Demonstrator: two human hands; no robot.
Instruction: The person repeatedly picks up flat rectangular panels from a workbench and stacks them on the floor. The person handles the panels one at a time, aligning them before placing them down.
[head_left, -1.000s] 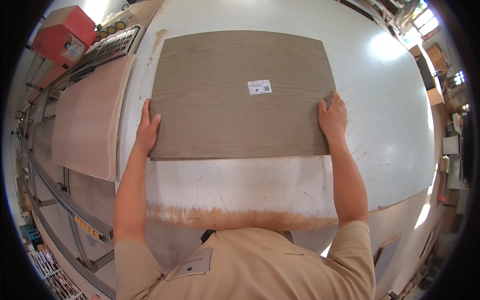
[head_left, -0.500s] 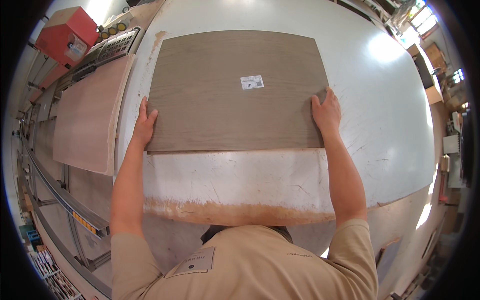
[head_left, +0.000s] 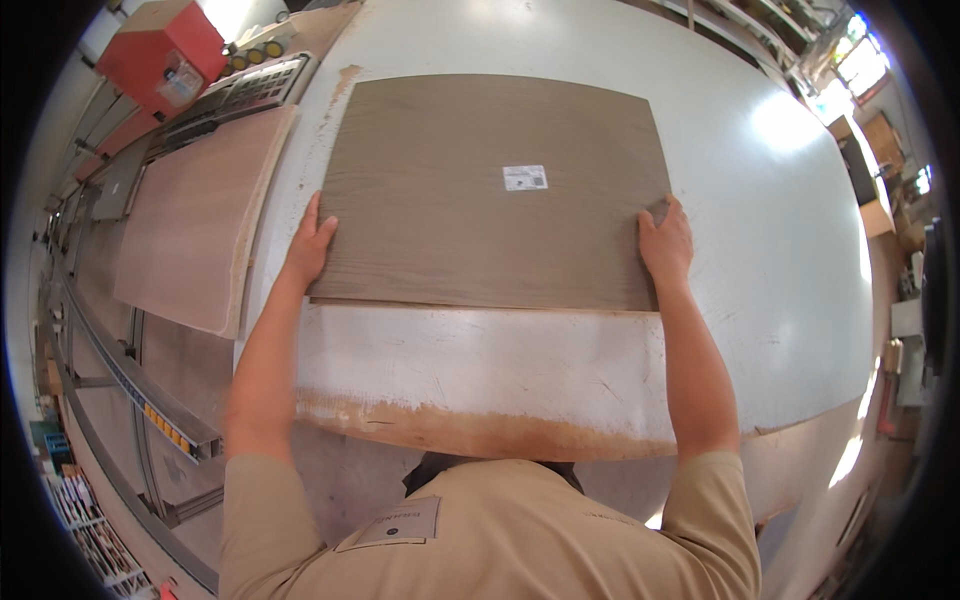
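Note:
A flat grey-brown wood-grain panel [head_left: 450, 220] lies on a large white worktable [head_left: 480, 350]. A small white printed label [head_left: 525, 178] is stuck on its top face, right of the middle. My left hand [head_left: 312, 245] grips the panel's left edge, thumb near the top face and fingers along the side. On the opposite edge, my right hand [head_left: 668, 240] holds the same way, with its thumb on the face. The undersides of both grips are hidden. Along the near edge a thin darker strip shows beneath the panel; whether it is a second sheet I cannot tell.
To the left, a pinkish board [head_left: 200, 220] lies beside the table, near a metal rail frame [head_left: 140, 385]. A red machine housing [head_left: 163, 58] stands at the far left. The table's near edge [head_left: 480, 430] is worn to brown. Shelving and boxes line the right side.
The whole view has turned slightly, so table and panel appear shifted right and a little tilted. Both hands keep their places on the panel's side edges.

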